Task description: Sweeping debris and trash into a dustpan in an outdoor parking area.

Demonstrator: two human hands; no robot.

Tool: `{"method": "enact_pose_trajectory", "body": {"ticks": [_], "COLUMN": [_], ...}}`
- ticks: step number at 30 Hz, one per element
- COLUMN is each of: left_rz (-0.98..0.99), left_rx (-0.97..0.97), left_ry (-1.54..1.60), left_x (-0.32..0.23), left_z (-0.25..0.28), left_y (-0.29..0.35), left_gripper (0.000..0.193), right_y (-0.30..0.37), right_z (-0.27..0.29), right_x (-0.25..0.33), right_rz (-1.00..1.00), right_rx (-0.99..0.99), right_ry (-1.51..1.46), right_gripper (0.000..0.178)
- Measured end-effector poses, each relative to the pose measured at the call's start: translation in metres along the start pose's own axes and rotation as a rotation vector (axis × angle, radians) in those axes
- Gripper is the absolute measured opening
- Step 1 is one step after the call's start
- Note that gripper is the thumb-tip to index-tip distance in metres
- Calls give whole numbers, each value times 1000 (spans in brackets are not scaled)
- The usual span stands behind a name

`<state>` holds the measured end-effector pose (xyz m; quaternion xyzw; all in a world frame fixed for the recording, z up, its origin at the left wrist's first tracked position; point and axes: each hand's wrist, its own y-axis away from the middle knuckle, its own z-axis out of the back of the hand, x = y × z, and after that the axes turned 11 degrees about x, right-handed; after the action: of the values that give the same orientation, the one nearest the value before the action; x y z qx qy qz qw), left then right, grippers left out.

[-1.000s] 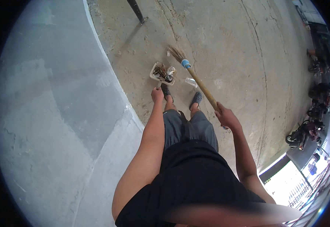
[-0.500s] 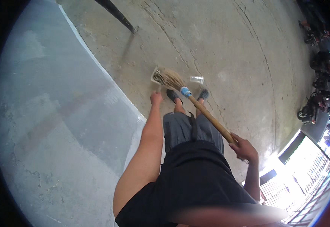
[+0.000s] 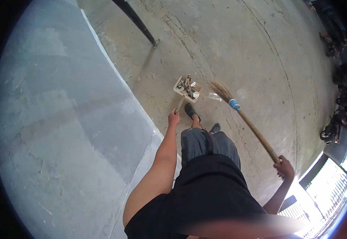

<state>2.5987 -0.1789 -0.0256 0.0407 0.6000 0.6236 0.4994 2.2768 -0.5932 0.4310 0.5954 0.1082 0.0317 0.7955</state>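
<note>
My left hand [image 3: 174,118] is closed round the handle of a pale dustpan [image 3: 178,89]. Leaves, scraps and bits of rubbish [image 3: 188,87] lie heaped in the pan. My right hand [image 3: 285,167] grips the upper end of a broom's long wooden handle [image 3: 260,138]. Blue binding [image 3: 234,104] wraps the broom's neck, and its straw bristles [image 3: 221,91] fan out just right of the pan. A clear plastic cup [image 3: 215,96] rests on its side on the floor, beside the bristles and apart from the dustpan.
To the left a grey painted wall [image 3: 70,103] meets the cracked concrete floor [image 3: 221,36]. A dark pole [image 3: 137,24] stands ahead. Several parked motorcycles [image 3: 332,126] line the far right, close to a bright barred gate [image 3: 328,187]. My shoes [image 3: 191,111] are just below the dustpan.
The broom has swung right, off the dustpan to the far side of the cup, baring the rubbish inside. My right hand has moved outward; the left still holds the dustpan.
</note>
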Motion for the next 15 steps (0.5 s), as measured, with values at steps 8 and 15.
{"method": "enact_pose_trajectory", "body": {"ticks": [8,15], "left_rz": [-58,-97], "left_rx": [20,-11], "left_ry": [17,-60], "left_x": [10,42], "left_z": [-48,-115], "left_y": [40,84], "left_gripper": [47,47], "right_y": [-18,-103], "right_z": [40,-4], "right_x": [-86,-184], "right_rz": [-8,120], "right_rx": [-89,-125], "right_ry": [-41,-150], "right_gripper": [39,60]}}
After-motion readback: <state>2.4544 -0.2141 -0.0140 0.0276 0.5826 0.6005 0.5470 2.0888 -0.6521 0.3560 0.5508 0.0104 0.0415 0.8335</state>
